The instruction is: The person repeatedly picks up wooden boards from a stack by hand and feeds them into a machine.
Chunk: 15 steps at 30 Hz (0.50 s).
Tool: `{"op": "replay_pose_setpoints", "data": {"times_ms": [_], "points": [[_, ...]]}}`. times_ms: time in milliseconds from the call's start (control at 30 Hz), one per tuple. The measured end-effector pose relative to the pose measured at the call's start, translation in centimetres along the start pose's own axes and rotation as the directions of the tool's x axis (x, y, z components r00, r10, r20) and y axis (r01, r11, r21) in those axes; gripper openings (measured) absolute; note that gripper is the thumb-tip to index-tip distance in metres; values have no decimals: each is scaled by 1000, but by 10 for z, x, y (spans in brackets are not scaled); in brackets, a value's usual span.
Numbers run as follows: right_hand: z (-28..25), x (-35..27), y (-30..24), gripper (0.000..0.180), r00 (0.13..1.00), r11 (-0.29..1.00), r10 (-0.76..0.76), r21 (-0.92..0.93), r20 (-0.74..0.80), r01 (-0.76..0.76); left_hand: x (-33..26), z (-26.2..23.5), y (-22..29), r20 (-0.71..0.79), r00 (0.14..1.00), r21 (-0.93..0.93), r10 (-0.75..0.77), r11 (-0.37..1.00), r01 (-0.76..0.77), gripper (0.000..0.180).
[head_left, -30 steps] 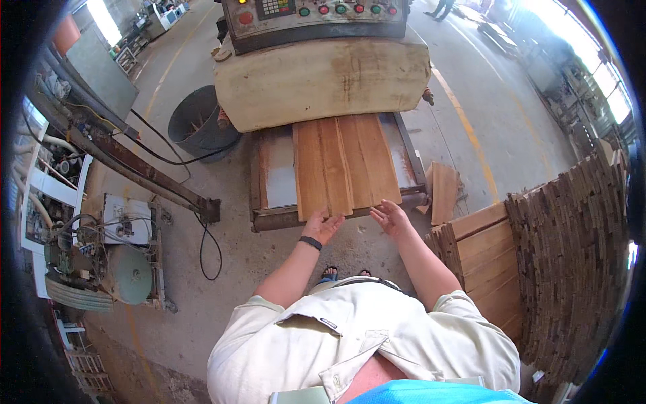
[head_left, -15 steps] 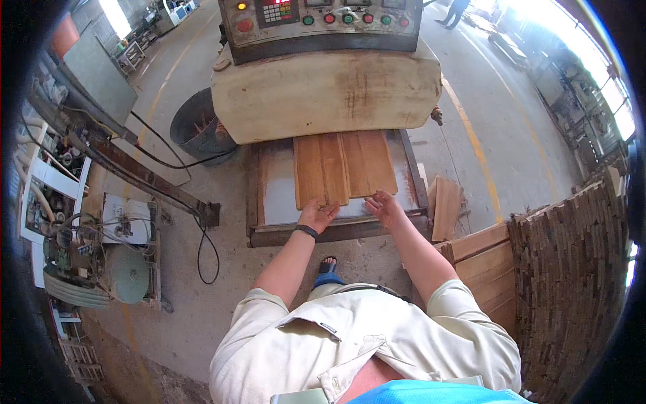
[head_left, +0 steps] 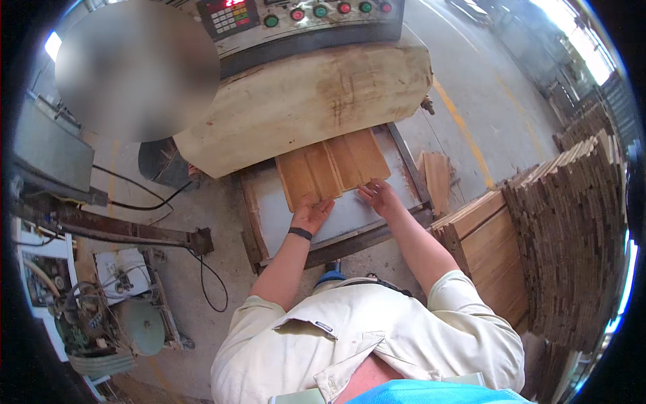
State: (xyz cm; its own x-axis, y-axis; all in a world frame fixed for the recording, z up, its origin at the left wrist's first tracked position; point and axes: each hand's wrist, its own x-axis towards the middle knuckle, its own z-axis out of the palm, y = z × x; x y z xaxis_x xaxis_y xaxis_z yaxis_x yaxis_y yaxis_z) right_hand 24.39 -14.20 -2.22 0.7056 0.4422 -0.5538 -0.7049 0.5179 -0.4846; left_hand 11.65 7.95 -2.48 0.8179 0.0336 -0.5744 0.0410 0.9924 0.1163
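Two wooden boards lie side by side on the pale bed (head_left: 350, 225) of a machine, their far ends hidden under its cream hood (head_left: 316, 101). My left hand (head_left: 312, 213) is at the near end of the left board (head_left: 307, 176), its fingers apart and touching the edge. At the near end of the right board (head_left: 358, 159) is my right hand (head_left: 378, 196), with fingers stretched toward the edge. Neither hand is wrapped round a board. The left board's near end sticks out closer to me than the right one's.
A control panel (head_left: 316, 20) with coloured buttons tops the machine. Tall stacks of boards (head_left: 565, 242) stand at my right, beside a lower pile (head_left: 491, 249). On the left are a metal beam (head_left: 128, 225), a hanging cable (head_left: 208, 303), a dark bin (head_left: 161, 161) and other machinery (head_left: 128, 289).
Both boards have slid farther under the hood, with my hands following at their near ends. The view has tilted, so the machine appears turned and nearer.
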Motion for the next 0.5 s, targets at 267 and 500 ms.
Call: {"op": "replay_pose_setpoints", "data": {"times_ms": [267,500], "points": [[2,-21,22,39,999,999,-21,34,-25,22,1,5,17,192,981,92,-34,996,16,36],[-76,-99,19,47,993,986,-106,125,-57,112,-14,5,-32,59,970,235,-236,948,217,21]]}}
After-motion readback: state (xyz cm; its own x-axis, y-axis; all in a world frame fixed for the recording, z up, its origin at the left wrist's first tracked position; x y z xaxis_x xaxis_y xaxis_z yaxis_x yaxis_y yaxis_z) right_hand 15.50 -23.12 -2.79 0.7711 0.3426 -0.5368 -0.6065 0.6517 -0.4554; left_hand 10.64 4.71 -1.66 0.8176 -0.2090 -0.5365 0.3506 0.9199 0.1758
